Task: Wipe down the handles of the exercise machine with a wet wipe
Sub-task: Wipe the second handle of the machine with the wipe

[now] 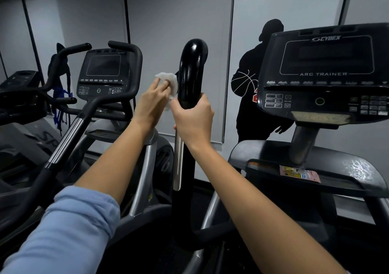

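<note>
A glossy black upright handle [192,71] of the exercise machine rises in the middle of the view, curving forward at its top. My right hand [192,119] is wrapped around the handle just above its metal sensor strip [178,160]. My left hand [152,102] holds a crumpled white wet wipe [168,81] and presses it against the left side of the handle, slightly above my right hand.
The machine's console [324,73], marked ARC TRAINER, stands at the right, with a pink packet [299,172] on the shelf below it. A second machine with a console [104,73] and black handlebars [63,130] stands at the left. A grey wall with a dark silhouette decal lies behind.
</note>
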Motion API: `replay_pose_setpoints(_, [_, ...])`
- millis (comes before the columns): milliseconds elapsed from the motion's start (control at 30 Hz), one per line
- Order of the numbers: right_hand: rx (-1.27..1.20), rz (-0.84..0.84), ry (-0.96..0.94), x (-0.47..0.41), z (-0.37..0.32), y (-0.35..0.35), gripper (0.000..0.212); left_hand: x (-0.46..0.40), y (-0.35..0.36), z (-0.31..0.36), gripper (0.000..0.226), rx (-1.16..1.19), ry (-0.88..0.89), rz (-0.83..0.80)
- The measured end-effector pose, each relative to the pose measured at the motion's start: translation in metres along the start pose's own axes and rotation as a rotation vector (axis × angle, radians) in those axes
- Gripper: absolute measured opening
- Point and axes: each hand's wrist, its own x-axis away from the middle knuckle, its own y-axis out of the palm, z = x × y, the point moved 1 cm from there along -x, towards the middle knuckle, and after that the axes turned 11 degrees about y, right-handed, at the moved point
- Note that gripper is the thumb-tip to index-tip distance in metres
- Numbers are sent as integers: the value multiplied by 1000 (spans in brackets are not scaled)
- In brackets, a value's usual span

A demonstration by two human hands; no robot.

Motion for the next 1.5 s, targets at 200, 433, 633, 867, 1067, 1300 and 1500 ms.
replay_pose_setpoints(200, [-9, -22, -6, 0, 0, -1, 28, 12, -5, 17, 30, 108, -134, 22])
replay_pose_setpoints(433, [-10, -89, 67, 6, -7, -7, 44, 65, -18, 28, 27, 461, -326, 143])
replay_pose_setpoints(633, [15, 8, -123, 32, -15, -45, 48, 78, -69, 36, 33, 556, -267, 447])
replay_pose_setpoints(867, [-194, -388, -283, 60, -24, -65, 44, 59, -146, 82, 16, 750, 35, 584])
replay_pose_setpoints(1067, [-169, 102, -33, 47, -1, -106, 32, 65, -121, 92, 43, 785, 60, 435])
replay_pose_setpoints(1300, [28, 26, -233, 56, 14, -80, 37, 92, -76, 147, 87, 990, -472, 265])
replay_pose_setpoints(1500, [286, -33, -475, 53, 22, -43, 51, 91, -74, 152, 80, 1013, -557, 293])
